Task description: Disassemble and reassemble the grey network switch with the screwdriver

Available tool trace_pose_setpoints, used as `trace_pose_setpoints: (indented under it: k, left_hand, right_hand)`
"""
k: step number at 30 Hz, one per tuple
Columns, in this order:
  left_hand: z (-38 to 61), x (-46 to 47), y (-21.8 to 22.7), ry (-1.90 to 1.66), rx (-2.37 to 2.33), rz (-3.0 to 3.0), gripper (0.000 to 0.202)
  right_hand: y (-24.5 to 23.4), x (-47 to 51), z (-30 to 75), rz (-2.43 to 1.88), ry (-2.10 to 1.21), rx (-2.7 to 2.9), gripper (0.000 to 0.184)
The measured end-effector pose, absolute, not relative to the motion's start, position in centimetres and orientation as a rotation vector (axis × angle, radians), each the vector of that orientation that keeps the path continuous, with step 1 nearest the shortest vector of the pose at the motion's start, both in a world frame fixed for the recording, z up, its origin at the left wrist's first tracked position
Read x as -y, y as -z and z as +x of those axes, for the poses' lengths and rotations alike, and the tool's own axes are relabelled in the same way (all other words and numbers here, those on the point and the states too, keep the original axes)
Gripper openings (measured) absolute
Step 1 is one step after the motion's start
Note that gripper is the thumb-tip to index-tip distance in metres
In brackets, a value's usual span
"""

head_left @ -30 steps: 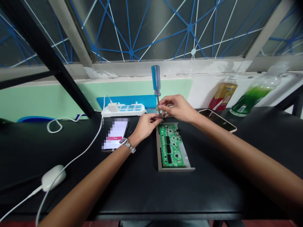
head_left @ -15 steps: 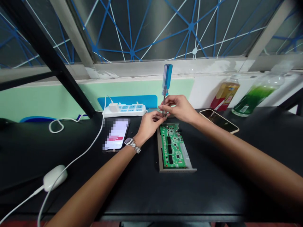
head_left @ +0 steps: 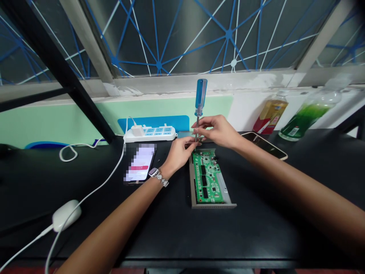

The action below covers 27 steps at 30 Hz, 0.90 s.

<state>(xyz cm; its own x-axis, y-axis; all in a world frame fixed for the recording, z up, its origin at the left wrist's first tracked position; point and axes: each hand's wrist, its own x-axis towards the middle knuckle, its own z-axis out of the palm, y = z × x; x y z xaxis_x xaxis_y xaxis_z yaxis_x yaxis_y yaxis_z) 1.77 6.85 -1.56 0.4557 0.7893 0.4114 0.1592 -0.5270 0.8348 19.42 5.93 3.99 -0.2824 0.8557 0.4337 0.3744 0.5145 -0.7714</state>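
Blue-handled screwdriver point(head_left: 201, 95) has shifted rightward since the earlier frame and now stands nearly upright. Head view: right hand point(head_left: 218, 131) pinches the steel shaft narrowly between thumb and fingers; left hand point(head_left: 178, 154) closes on it lower down. Tip hidden behind the fingers, just over the far end of the green circuit board point(head_left: 207, 179). Board lies in a shallow metal tray point(head_left: 226, 192), flat on the black table point(head_left: 159, 236), mid-table. Judged: assembly light and stiff, but board components fragile; take hold by the tray rim. Screwdriver handle is the surest grip.
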Motion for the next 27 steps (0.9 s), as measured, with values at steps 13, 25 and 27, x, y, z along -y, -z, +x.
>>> trace_pose_setpoints:
  k: [13,25,27]
  left_hand:
    - [1.75,-6.72,1.58,-1.169,-0.847,1.941,0.01]
    - [1.64,-6.67,1.33,-1.08,-0.827,2.025,0.016]
    - [1.64,-6.63,1.28,-1.089,-0.815,2.022,0.016]
  right_hand:
    - [-3.8,-5.89,19.35,-1.016,-0.591,1.874,0.018]
    - [-4.02,-5.67,19.08,-0.994,-0.553,1.914,0.015]
    - [-3.94,-5.72,19.08,-1.003,-0.555,1.891,0.017]
